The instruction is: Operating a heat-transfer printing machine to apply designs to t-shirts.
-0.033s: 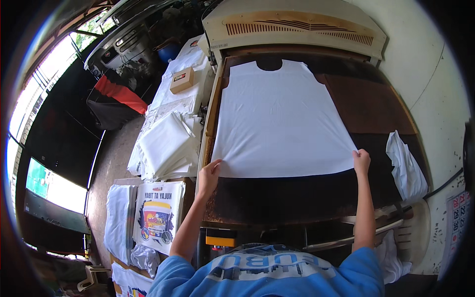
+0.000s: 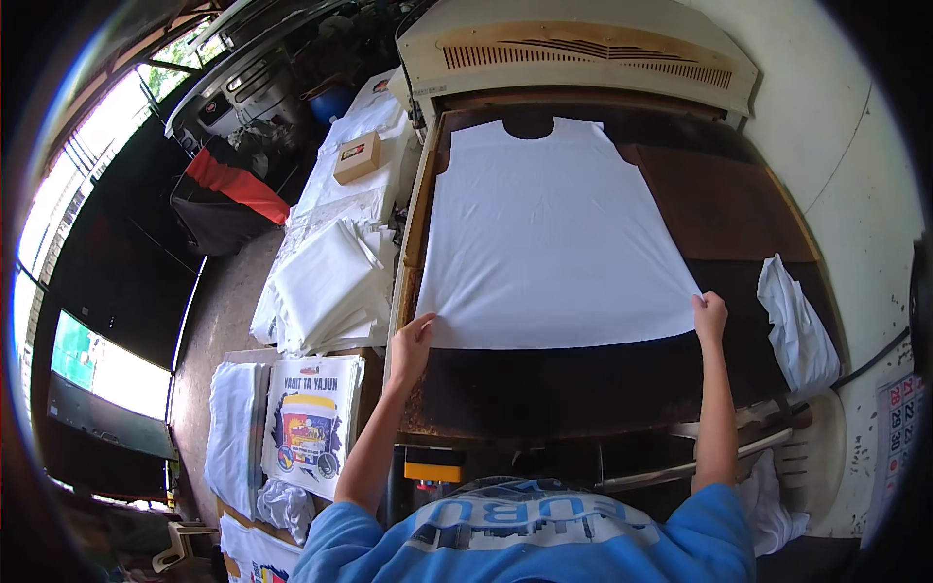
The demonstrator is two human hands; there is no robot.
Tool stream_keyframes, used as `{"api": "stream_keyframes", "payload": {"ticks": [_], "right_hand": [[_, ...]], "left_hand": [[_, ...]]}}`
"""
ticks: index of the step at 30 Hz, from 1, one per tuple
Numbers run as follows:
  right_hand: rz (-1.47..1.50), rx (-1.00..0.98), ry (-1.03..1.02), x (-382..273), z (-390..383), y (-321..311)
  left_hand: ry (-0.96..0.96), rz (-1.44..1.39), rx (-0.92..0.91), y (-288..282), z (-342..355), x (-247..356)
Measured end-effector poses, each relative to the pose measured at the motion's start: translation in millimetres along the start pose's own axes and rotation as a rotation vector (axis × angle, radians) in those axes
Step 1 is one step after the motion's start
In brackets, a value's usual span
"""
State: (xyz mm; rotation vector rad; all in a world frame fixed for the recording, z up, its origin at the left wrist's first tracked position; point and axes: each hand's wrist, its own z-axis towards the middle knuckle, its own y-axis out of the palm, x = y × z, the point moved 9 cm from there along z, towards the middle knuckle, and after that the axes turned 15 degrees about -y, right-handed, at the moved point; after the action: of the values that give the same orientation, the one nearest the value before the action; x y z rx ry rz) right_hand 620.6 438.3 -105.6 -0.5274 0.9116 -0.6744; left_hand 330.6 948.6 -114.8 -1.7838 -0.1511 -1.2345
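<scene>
Head: white cloth between 2 hands

Left fingers and right fingers pinch white cloth at its near corners.

Garment on mach. bed, hood behind; cloth stack L, 2nd cloth R.

No change is discernible against the earlier view. From upper left to lower right, no displacement registers.
</scene>
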Motion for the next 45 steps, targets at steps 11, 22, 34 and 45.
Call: {"api": "stream_keyframes", "payload": {"ticks": [11,22,34,45], "right_hand": [[-0.244,-0.190,0.028,-5,-16,3],[-0.224,0.097,0.024,0,-106,-118],[-0.155,0.264,0.156,6,-305,-192],[-0.056,0.190,0.012,6,-288,-216]], "left_hand": [[0.062,0.119,0.055,4,-22,-8],[-0.017,0.100,0.131,-60,-122,-27],[0.127,-0.142,-0.289,46,-220,66],[-0.205,-0.040,-1.220,236,-417,61]]}}
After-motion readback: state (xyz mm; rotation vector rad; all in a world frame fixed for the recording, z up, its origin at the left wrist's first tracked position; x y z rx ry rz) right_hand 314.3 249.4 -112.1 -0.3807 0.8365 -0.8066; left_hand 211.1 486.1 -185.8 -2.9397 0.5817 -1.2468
